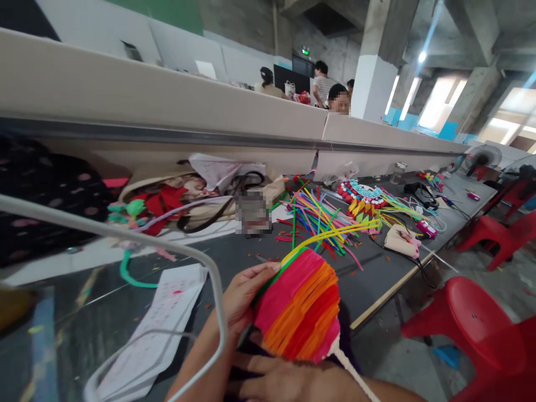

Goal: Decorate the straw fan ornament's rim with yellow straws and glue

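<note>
pipe-cleaner fan (301, 307), striped pink, orange and red, sits propped up over the table edge (389, 296) so the rows face the person. left hand (243, 296) pinches its green rim, steadying it. right hand (285, 379) lies flat under it, can't tell what it grips. loose pipe cleaners (322, 218) are fanned out nearby.

Left grip (240, 296), right grip (272, 379): bare, no gloves, no rings; forearms unsleeved.
</note>
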A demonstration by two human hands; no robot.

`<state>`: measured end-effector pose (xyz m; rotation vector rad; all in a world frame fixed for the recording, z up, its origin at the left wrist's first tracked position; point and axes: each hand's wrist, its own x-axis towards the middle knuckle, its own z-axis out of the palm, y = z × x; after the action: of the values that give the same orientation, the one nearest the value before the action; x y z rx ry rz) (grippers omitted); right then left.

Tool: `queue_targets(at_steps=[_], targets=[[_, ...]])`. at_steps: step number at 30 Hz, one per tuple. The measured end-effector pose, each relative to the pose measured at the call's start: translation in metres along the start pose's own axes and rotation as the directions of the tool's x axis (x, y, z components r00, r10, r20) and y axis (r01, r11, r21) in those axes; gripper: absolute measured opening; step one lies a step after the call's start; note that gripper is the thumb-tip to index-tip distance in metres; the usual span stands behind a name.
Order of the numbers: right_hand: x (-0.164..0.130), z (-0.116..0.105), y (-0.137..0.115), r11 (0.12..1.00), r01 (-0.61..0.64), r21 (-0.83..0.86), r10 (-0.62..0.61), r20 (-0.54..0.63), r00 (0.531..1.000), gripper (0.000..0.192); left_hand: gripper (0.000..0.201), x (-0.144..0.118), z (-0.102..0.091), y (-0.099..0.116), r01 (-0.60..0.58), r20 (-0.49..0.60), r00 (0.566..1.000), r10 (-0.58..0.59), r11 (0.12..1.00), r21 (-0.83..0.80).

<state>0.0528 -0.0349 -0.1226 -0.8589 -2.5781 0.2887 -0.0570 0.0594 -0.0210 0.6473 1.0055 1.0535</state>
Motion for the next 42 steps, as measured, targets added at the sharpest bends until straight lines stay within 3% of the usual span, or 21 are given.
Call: queue_targets(at_steps=[2, 4, 9, 11, 13, 14, 16, 18, 20, 22, 26, 30, 34, 38, 40, 42], targets=[[0.013, -0.003, 0.000, 0.979, 0.157, -0.129, -0.153, 0.036, 0.988, 0.020, 0.026, 0.002, 0.005, 0.006, -0.011, 0.007, 1.000, 0.011, 1.000, 0.009], [0.016, -0.002, 0.004, 0.961, 0.208, -0.182, -0.201, 0.056, 0.978, 0.021, 0.024, 0.005, 0.008, 0.009, -0.015, 0.001, 1.000, 0.015, 1.000, 0.009], [-0.023, -0.003, 0.035, 0.998, 0.032, -0.060, -0.035, -0.063, 0.997, 0.040, 0.024, 0.013, 0.000, -0.001, -0.009, -0.017, 1.000, 0.009, 1.000, 0.007], [-0.050, -0.020, 0.050, 0.998, 0.051, 0.046, -0.045, -0.123, 0.991, 0.034, 0.022, 0.017, -0.007, -0.006, 0.005, -0.012, 1.000, -0.004, 1.000, 0.013], [-0.075, -0.047, 0.063, 0.979, -0.055, 0.196, 0.100, -0.227, 0.969, 0.029, 0.022, 0.020, -0.013, -0.010, 0.024, 0.010, 1.000, -0.024, 1.000, 0.015], [-0.083, -0.062, 0.069, 0.947, -0.146, 0.287, 0.232, -0.292, 0.928, 0.029, 0.023, 0.021, -0.016, -0.011, 0.029, 0.023, 0.999, -0.030, 0.999, 0.016], [-0.092, -0.092, 0.080, 0.803, -0.315, 0.505, 0.540, -0.395, 0.743, 0.029, 0.024, 0.022, -0.021, -0.013, 0.041, 0.056, 0.998, -0.041, 0.999, 0.017], [-0.085, -0.114, 0.090, 0.636, -0.307, 0.708, 0.733, -0.429, 0.528, 0.026, 0.025, 0.022, -0.024, -0.016, 0.061, 0.102, 0.993, -0.063, 0.998, 0.020], [-0.067, -0.126, 0.097, 0.580, -0.228, 0.782, 0.777, -0.446, 0.445, 0.024, 0.025, 0.022, -0.025, -0.018, 0.079, 0.145, 0.986, -0.080, 0.997, 0.017], [-0.040, -0.127, 0.101, 0.546, -0.163, 0.822, 0.784, -0.433, 0.446, 0.024, 0.026, 0.022, -0.027, -0.019, 0.062, 0.145, 0.988, -0.060, 0.998, -0.011], [0.023, -0.107, 0.104, 0.363, -0.094, 0.927, 0.796, -0.256, 0.548, 0.023, 0.027, 0.020, -0.029, -0.017, 0.036, 0.130, 0.991, -0.027, 0.997, -0.067], [0.069, -0.081, 0.112, 0.310, -0.100, 0.945, 0.776, -0.191, 0.602, 0.015, 0.025, 0.018, -0.032, -0.017, 0.026, 0.129, 0.992, -0.013, 0.995, -0.094], [0.081, -0.066, 0.126, 0.266, -0.108, 0.958, 0.788, -0.152, 0.596, 0.025, 0.026, 0.018, -0.033, -0.019, 0.039, 0.116, 0.993, -0.030, 0.996, -0.080], [0.074, -0.072, 0.143, 0.204, -0.109, 0.973, 0.790, -0.098, 0.605, 0.027, 0.026, 0.020, -0.030, -0.023, 0.067, 0.157, 0.986, -0.057, 0.996, -0.059], [0.070, -0.079, 0.151, 0.268, -0.045, 0.962, 0.781, -0.190, 0.595, 0.033, 0.027, 0.020, -0.028, -0.024, 0.070, 0.181, 0.982, -0.061, 0.997, -0.041], [0.065, -0.085, 0.156, 0.451, -0.015, 0.893, 0.758, -0.374, 0.534, 0.050, 0.027, 0.020, -0.026, -0.026, 0.060, 0.194, 0.979, -0.054, 0.998, -0.021]])
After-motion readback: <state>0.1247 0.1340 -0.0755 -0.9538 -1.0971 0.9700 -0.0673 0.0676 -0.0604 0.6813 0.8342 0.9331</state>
